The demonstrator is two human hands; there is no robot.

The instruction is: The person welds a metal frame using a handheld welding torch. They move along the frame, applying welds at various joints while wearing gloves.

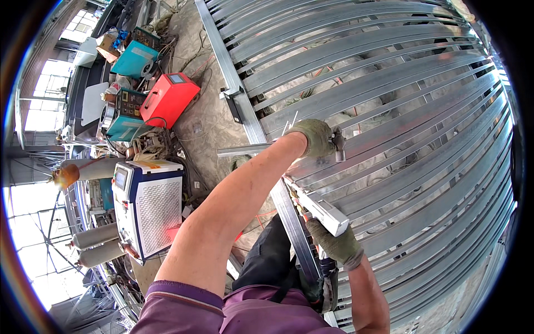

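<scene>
My left hand (318,139), in a grey-green work glove, is closed over the near-left frame of the metal slats. From its right side sticks a hammer-like metal tool (340,150); its handle is hidden by the glove. Thin metal rods (290,122) show beyond the knuckles. My right hand (340,244), gloved alike, is wrapped round the underside of a white welding gun (322,214). The gun's slim nozzle points up and left, towards the frame rail (292,222) below my left hand. A short metal bar (243,150) juts out leftward past the rail, partly behind my left forearm.
Long galvanised slats (389,122) fill the right side, with gaps between them. On the left floor stand a white-and-blue machine (158,206), a red machine (169,99), teal machines (135,58) and grey gas cylinders (99,253). Cables and hoses (189,161) trail among them.
</scene>
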